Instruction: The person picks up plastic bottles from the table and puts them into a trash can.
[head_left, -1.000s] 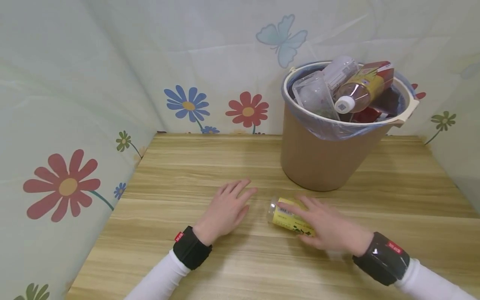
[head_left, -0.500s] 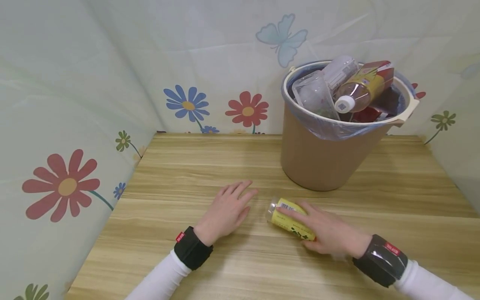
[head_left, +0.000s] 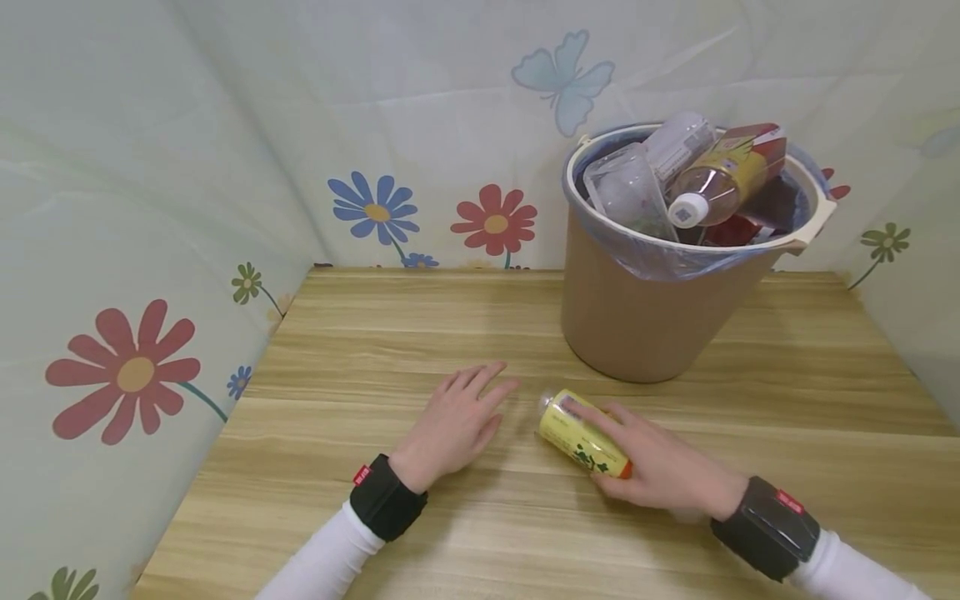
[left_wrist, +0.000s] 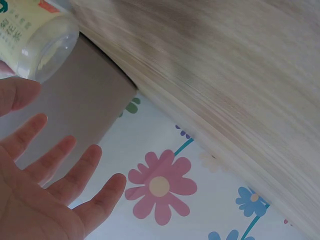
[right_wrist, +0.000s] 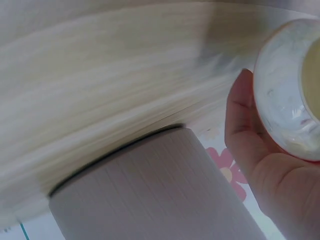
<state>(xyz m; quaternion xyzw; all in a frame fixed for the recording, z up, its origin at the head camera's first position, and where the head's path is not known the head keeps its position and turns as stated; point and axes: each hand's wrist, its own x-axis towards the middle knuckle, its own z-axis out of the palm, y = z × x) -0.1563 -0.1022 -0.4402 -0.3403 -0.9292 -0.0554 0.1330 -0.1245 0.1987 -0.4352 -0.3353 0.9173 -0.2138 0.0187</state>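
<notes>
My right hand [head_left: 663,458] grips a plastic bottle [head_left: 579,433] with a yellow label, thumb along its near side and fingers over the top. The bottle lies aslant over the wooden table, its clear end pointing left. In the right wrist view one rounded, whitish end of the bottle [right_wrist: 282,95] shows beside the curled finger [right_wrist: 242,112]. My left hand [head_left: 450,425] is to the left of the bottle, apart from it, with nothing in it. The left wrist view shows its spread fingers [left_wrist: 75,175] and the bottle's clear end [left_wrist: 50,47] beyond the thumb.
A brown bin [head_left: 637,317] with a blue liner stands behind the bottle. Heaped in it are a brown drink bottle [head_left: 720,187] with a white cap, a clear plastic container [head_left: 628,187] and other packaging. Flowered sheeting [head_left: 420,100] walls the wooden table [head_left: 375,325].
The bottle has turned a little in my right hand, so its label and clear end sit differently and more of the label shows. My left hand has barely moved.
</notes>
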